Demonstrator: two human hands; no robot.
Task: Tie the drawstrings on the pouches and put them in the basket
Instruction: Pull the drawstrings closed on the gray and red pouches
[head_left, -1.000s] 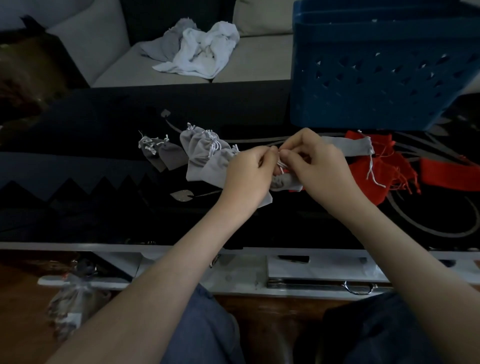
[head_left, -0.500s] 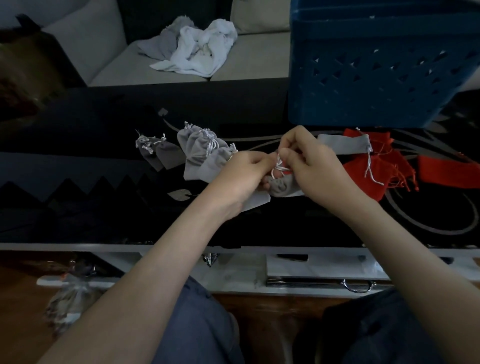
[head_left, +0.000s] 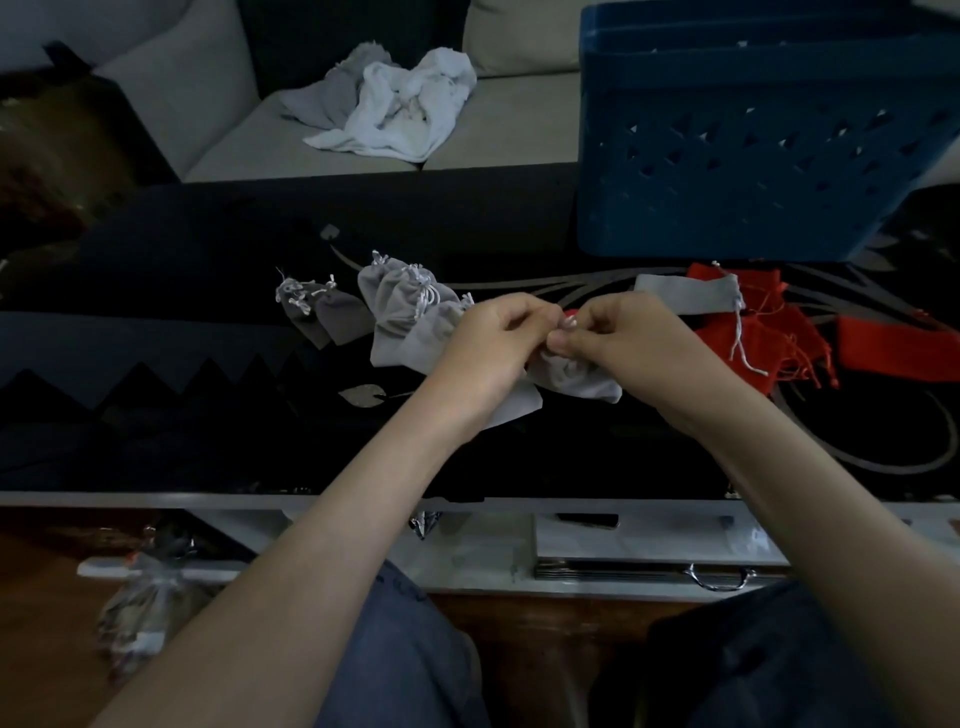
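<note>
left hand (head_left: 493, 345) + right hand (head_left: 628, 338) pinch drawstring (head_left: 569, 323) at grey pouch (head_left: 576, 376) neck, just over table (head_left: 208, 270) | pouch soft, light, floppy; grip cord ends | basket (head_left: 753, 171) behind

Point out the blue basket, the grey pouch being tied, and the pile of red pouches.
blue basket (head_left: 727, 171), head view, on its perforated front wall.
grey pouch being tied (head_left: 576, 376), head view, on its bunched lower body.
red pouches (head_left: 722, 343), head view, on the left part of the pile.
</note>
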